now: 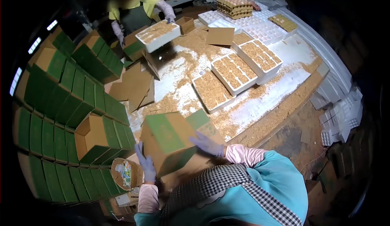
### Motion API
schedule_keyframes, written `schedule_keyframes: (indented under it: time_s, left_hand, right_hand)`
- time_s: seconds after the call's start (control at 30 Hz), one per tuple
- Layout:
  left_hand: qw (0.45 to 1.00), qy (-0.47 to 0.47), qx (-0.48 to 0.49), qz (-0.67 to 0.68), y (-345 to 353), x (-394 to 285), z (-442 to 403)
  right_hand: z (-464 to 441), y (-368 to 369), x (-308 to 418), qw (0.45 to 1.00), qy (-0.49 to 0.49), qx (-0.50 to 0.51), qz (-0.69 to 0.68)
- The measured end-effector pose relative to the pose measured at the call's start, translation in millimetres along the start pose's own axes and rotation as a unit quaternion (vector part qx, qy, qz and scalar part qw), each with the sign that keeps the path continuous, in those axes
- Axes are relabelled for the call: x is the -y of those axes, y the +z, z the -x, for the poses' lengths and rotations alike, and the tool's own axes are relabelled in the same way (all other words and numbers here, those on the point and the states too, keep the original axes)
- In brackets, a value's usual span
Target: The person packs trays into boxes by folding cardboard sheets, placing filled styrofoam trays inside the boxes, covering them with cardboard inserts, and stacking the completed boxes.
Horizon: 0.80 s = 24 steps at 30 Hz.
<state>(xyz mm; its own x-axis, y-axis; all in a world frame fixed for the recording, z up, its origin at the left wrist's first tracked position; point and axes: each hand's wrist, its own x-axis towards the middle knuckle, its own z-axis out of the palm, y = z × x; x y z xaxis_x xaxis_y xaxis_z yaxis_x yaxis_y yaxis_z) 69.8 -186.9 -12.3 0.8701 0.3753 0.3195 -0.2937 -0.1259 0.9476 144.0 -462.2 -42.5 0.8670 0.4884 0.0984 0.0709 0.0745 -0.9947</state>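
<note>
A green-and-brown cardboard box (pixel 164 134) is in front of my body at the table's near edge, tilted and slightly blurred. My left hand (pixel 147 165), in a pale purple glove, lies along the box's left side with fingers extended. On the other side, my right hand (pixel 208 144), gloved alike, presses its fingers against the box's right side. The box is held between the two hands. Behind its right side shows another green-and-brown cardboard piece (pixel 201 120); whether it belongs to the same box I cannot tell.
Sawdust-filled white foam trays (pixel 235 72) stand on the sawdust-strewn table (pixel 268 112). Stacked green boxes (pixel 61 92) line the left. Loose cardboard sheets (pixel 134 86) lie at the table's left. Across it, a person (pixel 140 12) holds another foam tray (pixel 158 35). Egg trays (pixel 235 7) stand at the back.
</note>
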Motion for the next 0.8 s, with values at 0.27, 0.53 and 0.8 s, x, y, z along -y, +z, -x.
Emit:
schedule_keyframes:
  time_s: [0.27,0.53,0.8]
  left_hand:
    - [0.905,-0.375,-0.095,0.177,-36,75,45]
    - [0.977,-0.183,-0.054,-0.092,26,33,44]
    - [0.949,-0.207,-0.113,-0.211,36,26,36]
  right_hand:
    - [-28,98,13,0.89,-0.188,0.26,0.324]
    - [-35,-197,104,0.928,-0.003,-0.348,0.137]
    - [-37,-442,7,0.838,0.084,-0.498,-0.206]
